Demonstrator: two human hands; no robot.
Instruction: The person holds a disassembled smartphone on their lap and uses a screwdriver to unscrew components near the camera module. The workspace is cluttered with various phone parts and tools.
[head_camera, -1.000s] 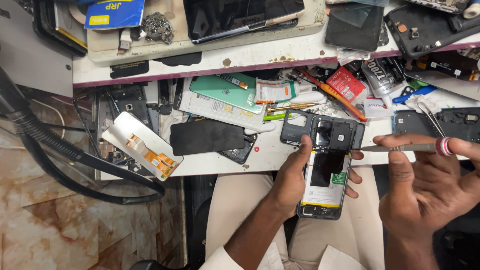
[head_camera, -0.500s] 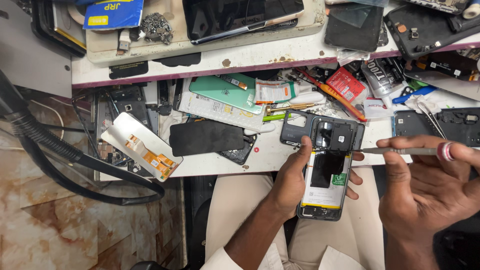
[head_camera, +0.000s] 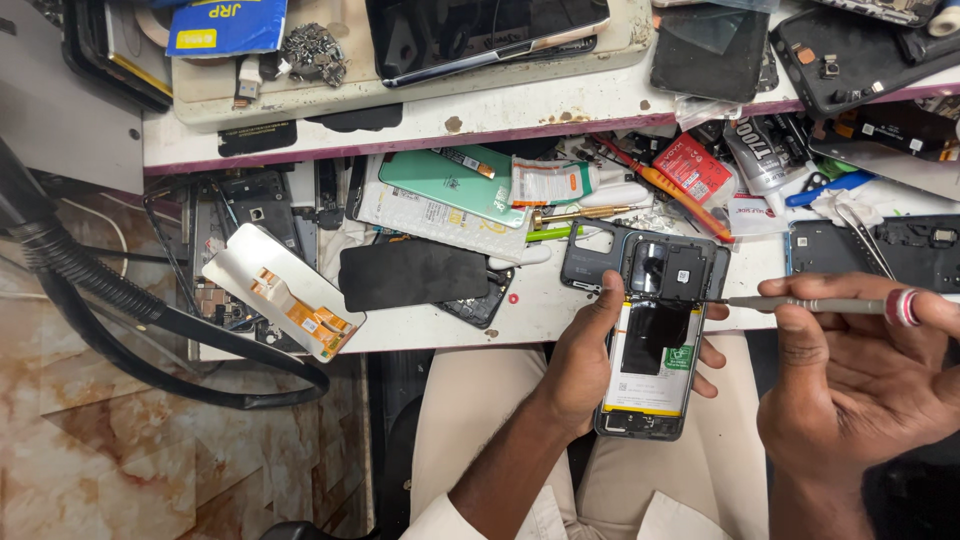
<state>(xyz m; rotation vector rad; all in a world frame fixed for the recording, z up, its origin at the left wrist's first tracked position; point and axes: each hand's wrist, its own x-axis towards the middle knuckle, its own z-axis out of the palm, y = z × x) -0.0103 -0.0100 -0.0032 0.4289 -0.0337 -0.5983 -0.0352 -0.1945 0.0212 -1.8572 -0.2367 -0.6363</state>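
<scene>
My left hand (head_camera: 585, 355) grips an opened phone (head_camera: 650, 330) by its sides; the back cover is off and the black battery and dark upper board show. The phone's top rests on the bench edge and its bottom hangs over my lap. My right hand (head_camera: 860, 380) holds a thin grey screwdriver (head_camera: 810, 303) with a red-and-white ringed cap, lying level. Its tip touches the right edge of the phone's upper board.
The white bench (head_camera: 560, 310) is crowded: a black phone panel (head_camera: 412, 273), a white screen with orange flex (head_camera: 285, 292), a green back cover (head_camera: 450, 180), an orange screwdriver (head_camera: 665, 190), tweezers (head_camera: 865, 235), and another open phone (head_camera: 870, 250). A black hose (head_camera: 100, 300) loops at left.
The screwdriver tip has moved slightly left onto the phone's upper right edge. My left hand and the phone hold about the same place.
</scene>
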